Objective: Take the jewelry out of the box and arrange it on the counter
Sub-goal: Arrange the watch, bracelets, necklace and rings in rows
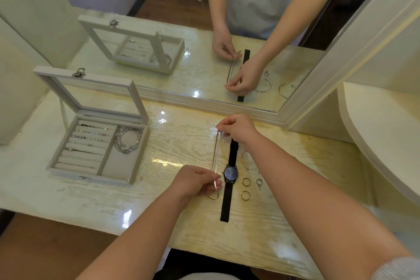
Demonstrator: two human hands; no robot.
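- The thin silver chain [215, 154] is out of the box and stretched straight between both hands over the pale wood-grain counter [181, 211]. Whether it touches the surface cannot be determined.
- Long axis: 12 o'clock to 6 o'clock. It runs parallel to, and just beside, the black-strapped wristwatch with the dark blue dial [230, 174], which lies at the chain's 3 o'clock.
- The right hand [236, 130] pinches the 12 o'clock end between thumb and fingertips.
- The left hand [195, 180] pinches the 6 o'clock end in the same manner.
- Governing relation: the chain extends toward 6 o'clock from the right grip and toward 12 o'clock from the left grip. Lowering both hands together should lay it in line with the watch.
- The left hand is nearer the open grey fabric-lined jewelry box [91, 175] at 9 o'clock, which holds coiled silver bangles [128, 141].
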